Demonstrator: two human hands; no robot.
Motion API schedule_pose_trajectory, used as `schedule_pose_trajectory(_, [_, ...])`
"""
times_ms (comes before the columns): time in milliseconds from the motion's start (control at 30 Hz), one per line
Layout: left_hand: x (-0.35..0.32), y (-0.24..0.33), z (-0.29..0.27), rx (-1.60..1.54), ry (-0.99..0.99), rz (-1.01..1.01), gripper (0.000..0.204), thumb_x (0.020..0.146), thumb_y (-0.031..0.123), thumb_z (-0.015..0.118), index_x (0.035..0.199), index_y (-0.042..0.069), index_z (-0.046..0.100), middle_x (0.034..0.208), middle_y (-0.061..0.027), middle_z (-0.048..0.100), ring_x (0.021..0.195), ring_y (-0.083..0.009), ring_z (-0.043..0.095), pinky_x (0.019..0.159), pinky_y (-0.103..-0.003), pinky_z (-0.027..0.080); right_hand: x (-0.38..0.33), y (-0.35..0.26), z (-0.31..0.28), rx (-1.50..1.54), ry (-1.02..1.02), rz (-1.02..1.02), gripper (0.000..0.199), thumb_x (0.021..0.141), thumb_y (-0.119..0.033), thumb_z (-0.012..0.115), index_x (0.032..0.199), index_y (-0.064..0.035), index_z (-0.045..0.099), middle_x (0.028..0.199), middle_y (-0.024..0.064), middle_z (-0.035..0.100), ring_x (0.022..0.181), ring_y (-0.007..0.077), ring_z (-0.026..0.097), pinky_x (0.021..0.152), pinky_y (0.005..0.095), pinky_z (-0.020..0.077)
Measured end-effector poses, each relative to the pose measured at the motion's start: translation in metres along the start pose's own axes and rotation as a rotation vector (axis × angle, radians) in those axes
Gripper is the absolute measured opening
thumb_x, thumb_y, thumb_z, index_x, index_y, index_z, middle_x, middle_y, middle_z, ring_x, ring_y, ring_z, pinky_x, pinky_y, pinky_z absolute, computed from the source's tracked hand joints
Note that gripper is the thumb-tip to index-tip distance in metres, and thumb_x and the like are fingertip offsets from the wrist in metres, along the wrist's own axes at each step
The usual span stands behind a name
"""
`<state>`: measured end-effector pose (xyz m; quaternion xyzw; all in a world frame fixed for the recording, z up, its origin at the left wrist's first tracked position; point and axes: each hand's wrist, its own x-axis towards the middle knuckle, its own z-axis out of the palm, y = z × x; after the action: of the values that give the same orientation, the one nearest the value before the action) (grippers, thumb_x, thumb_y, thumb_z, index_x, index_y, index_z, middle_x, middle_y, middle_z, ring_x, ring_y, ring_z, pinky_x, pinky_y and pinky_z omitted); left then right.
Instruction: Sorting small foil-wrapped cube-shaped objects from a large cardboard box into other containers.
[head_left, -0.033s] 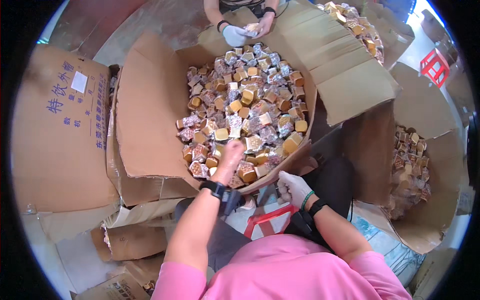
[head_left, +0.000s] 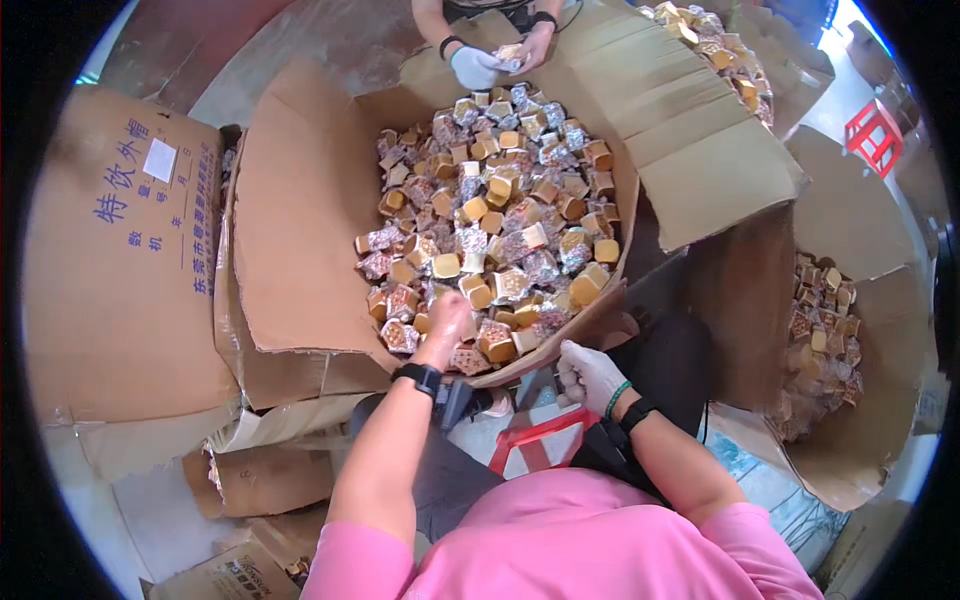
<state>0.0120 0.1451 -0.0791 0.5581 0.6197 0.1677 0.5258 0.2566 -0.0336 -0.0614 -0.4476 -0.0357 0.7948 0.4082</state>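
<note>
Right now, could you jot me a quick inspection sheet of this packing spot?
Surface: bare floor, partly covered by flattened cardboard.
Job's things: open carton heaped with small gold and silver wrapped cubes.
Clutter: second carton of cubes at right; red stool; printed box at left.
Grip: left hand bare, reaching into the cubes; right hand gloved, closed, contents unclear.
Cables: nothing seen.
Surroundings: another person's hands opposite.

A closed cardboard carton (head_left: 120, 260) with blue printing and a white label stands at left; a second open box (head_left: 850, 400) of small gold-wrapped cubes sits at right — a red plastic stool (head_left: 872, 135) beyond it — while a co-worker's gloved hand (head_left: 473, 68) handles a wrapped piece opposite.
</note>
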Motion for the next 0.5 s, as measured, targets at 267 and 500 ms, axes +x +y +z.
schedule_pose_trajectory(267, [-0.013,-0.025,0.006,0.129,-0.088,-0.458,0.037,0.084,0.037,0.061,0.102,0.005,0.057,0.08,-0.008,0.063,0.051,-0.0173,0.057,0.047,-0.03,0.044,0.012,-0.004,-0.006,-0.04,0.047,0.012,0.034,0.091,-0.041,0.056,0.078,-0.0094,0.053,0.061,0.0009,0.044,0.043,0.0143,0.04,0.047,0.0347,0.0469])
schedule_pose_trajectory(500, [-0.009,-0.013,0.069,0.371,-0.123,-0.566,0.062,0.08,0.053,0.06,0.12,0.006,0.055,0.089,-0.0146,0.063,0.06,-0.0223,0.058,0.049,-0.035,0.047,0.015,-0.01,-0.007,0.003,0.096,0.035,0.034,0.09,-0.041,0.056,0.078,-0.0098,0.054,0.061,0.0004,0.044,0.045,0.0131,0.041,0.048,0.0327,0.0464])
